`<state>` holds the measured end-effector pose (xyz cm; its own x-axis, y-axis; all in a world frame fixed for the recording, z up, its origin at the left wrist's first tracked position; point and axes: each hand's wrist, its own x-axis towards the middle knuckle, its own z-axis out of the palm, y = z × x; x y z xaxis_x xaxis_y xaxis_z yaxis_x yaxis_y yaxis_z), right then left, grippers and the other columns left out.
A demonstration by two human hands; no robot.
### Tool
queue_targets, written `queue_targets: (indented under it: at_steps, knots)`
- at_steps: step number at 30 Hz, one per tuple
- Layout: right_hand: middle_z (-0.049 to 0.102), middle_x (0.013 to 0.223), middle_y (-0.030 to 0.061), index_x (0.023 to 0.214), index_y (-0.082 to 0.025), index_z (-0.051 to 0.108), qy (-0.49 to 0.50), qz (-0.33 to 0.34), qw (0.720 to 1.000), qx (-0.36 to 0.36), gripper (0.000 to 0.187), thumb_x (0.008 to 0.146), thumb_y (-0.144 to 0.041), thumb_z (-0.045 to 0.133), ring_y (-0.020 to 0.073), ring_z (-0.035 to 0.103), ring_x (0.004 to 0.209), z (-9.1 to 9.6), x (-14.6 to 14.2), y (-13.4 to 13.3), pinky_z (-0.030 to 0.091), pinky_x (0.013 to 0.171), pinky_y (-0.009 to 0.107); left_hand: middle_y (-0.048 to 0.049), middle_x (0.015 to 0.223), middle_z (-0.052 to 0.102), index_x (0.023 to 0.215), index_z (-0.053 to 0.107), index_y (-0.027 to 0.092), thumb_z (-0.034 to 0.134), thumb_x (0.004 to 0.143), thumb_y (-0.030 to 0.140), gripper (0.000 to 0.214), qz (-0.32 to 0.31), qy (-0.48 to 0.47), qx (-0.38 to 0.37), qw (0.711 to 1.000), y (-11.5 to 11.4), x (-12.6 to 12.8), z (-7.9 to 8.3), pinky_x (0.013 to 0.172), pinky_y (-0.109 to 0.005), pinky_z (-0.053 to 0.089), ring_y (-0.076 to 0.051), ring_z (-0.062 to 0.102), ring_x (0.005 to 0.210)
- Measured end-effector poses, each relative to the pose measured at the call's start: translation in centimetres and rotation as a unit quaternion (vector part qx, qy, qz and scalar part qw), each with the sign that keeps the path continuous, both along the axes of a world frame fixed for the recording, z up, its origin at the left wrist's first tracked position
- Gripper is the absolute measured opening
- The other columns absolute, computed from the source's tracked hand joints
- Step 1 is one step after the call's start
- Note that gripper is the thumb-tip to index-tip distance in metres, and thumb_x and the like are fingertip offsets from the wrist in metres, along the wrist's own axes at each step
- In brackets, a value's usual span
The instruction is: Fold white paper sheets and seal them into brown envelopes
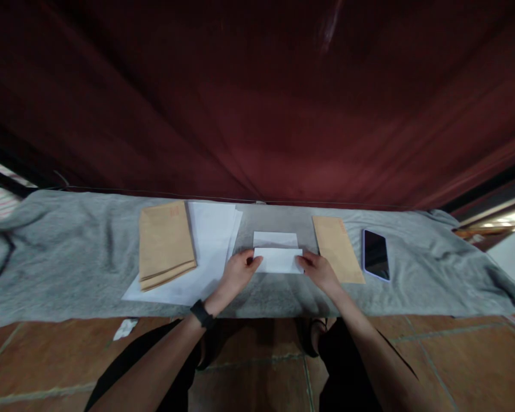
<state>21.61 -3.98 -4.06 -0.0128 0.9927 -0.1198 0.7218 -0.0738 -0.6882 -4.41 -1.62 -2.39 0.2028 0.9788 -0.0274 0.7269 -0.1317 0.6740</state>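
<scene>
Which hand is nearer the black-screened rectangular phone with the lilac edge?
Right hand: it grips the right end of the white rectangular paper, left of the phone across the brown paper envelope. The left hand, at the paper's left end, is farther left.

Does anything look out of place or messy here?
Yes: a crumpled white scrap, perhaps tissue or paper, lies on the tiled floor, apart from the flat white sheets on the bench. The stacked brown envelopes also sit slightly askew. Nothing looks spilled.
</scene>
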Motion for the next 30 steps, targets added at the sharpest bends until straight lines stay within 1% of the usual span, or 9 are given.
queue_targets:
  at_steps: [3, 7, 12, 15, 17, 21, 24, 27, 30]
  knots:
    - [0.07, 0.069, 0.0018, 0.077, -0.022, 0.068, -0.107, -0.025, 0.994, -0.004, 0.036, 0.096, -0.045, 0.047, 0.0179, 0.065, 0.068, 0.2, -0.7, 0.7, 0.039, 0.057, 0.025, -0.0006, 0.064, 0.064, 0.074, 0.066, 0.02, 0.051, 0.094, 0.041, 0.033, 0.026, 0.083, 0.008, 0.996, 0.5, 0.5, 0.5, 0.054, -0.025, 0.032, -0.015, 0.057, 0.06]
    - [0.076, 0.089, 0.0068, 0.09, -0.024, 0.072, -0.224, -0.044, 0.973, -0.035, 0.037, 0.099, -0.047, 0.045, 0.0212, 0.071, 0.084, 0.9, -1.7, 1.3, 0.041, 0.063, 0.026, -0.0039, 0.079, 0.072, 0.087, 0.07, 0.023, 0.05, 0.096, 0.043, 0.03, 0.052, 0.172, -0.02, 0.983, 1.2, 1.0, 0.8, 0.06, -0.026, 0.038, -0.019, 0.067, 0.074]
    - [0.077, 0.098, 0.0086, 0.099, -0.024, 0.072, -0.267, -0.061, 0.959, -0.07, 0.041, 0.101, -0.05, 0.04, 0.0222, 0.072, 0.094, 1.6, -2.6, 1.9, 0.044, 0.069, 0.026, -0.007, 0.093, 0.075, 0.097, 0.071, 0.023, 0.048, 0.097, 0.045, 0.032, 0.069, 0.2, -0.041, 0.976, 1.9, 1.6, 0.6, 0.068, -0.028, 0.044, -0.021, 0.07, 0.087]
    - [0.077, 0.1, 0.009, 0.102, -0.024, 0.072, -0.279, -0.073, 0.954, -0.08, 0.043, 0.101, -0.052, 0.04, 0.0239, 0.072, 0.096, 1.7, -2.9, 2.4, 0.046, 0.071, 0.028, -0.0085, 0.096, 0.075, 0.096, 0.071, 0.022, 0.047, 0.098, 0.045, 0.033, 0.081, 0.19, -0.04, 0.978, 2.3, 1.7, 0.7, 0.071, -0.029, 0.046, -0.023, 0.07, 0.09]
    - [0.077, 0.1, 0.0094, 0.103, -0.024, 0.072, -0.282, -0.082, 0.952, -0.087, 0.043, 0.1, -0.053, 0.04, 0.0244, 0.072, 0.096, 1.8, -3.0, 2.7, 0.047, 0.072, 0.028, -0.0084, 0.093, 0.075, 0.094, 0.071, 0.022, 0.047, 0.098, 0.045, 0.034, 0.085, 0.166, -0.056, 0.981, 2.6, 1.7, 0.9, 0.071, -0.028, 0.046, -0.023, 0.07, 0.09]
    - [0.077, 0.1, 0.0104, 0.104, -0.024, 0.073, -0.276, -0.095, 0.953, -0.085, 0.043, 0.1, -0.053, 0.041, 0.024, 0.072, 0.096, 2.0, -3.2, 3.1, 0.048, 0.074, 0.029, -0.0058, 0.079, 0.072, 0.086, 0.069, 0.019, 0.045, 0.098, 0.049, 0.04, 0.084, 0.078, -0.107, 0.988, 3.4, 1.1, 1.2, 0.064, -0.026, 0.044, -0.02, 0.068, 0.08]
    - [0.077, 0.1, 0.0108, 0.104, -0.023, 0.073, -0.279, -0.096, 0.952, -0.078, 0.043, 0.1, -0.053, 0.042, 0.024, 0.073, 0.096, 2.2, -3.4, 3.2, 0.049, 0.075, 0.029, -0.0033, 0.07, 0.07, 0.08, 0.069, 0.019, 0.046, 0.097, 0.049, 0.042, 0.078, 0.025, -0.13, 0.988, 3.7, 0.7, 0.9, 0.06, -0.024, 0.044, -0.018, 0.066, 0.072]
    - [0.077, 0.101, 0.0111, 0.104, -0.023, 0.072, -0.279, -0.096, 0.952, -0.079, 0.043, 0.1, -0.053, 0.041, 0.0242, 0.073, 0.096, 2.4, -3.4, 3.3, 0.049, 0.075, 0.029, -0.0016, 0.066, 0.068, 0.078, 0.069, 0.019, 0.049, 0.095, 0.045, 0.037, 0.073, 0.019, -0.136, 0.988, 3.9, 0.6, 0.4, 0.058, -0.023, 0.044, -0.017, 0.066, 0.068]
    - [0.077, 0.101, 0.0114, 0.105, -0.023, 0.071, -0.278, -0.103, 0.951, -0.082, 0.043, 0.101, -0.053, 0.04, 0.0248, 0.073, 0.097, 2.5, -3.5, 3.5, 0.05, 0.076, 0.029, -0.0013, 0.066, 0.069, 0.078, 0.07, 0.019, 0.052, 0.093, 0.039, 0.031, 0.076, 0.032, -0.134, 0.988, 3.9, 0.8, 0.4, 0.058, -0.023, 0.043, -0.016, 0.066, 0.068]
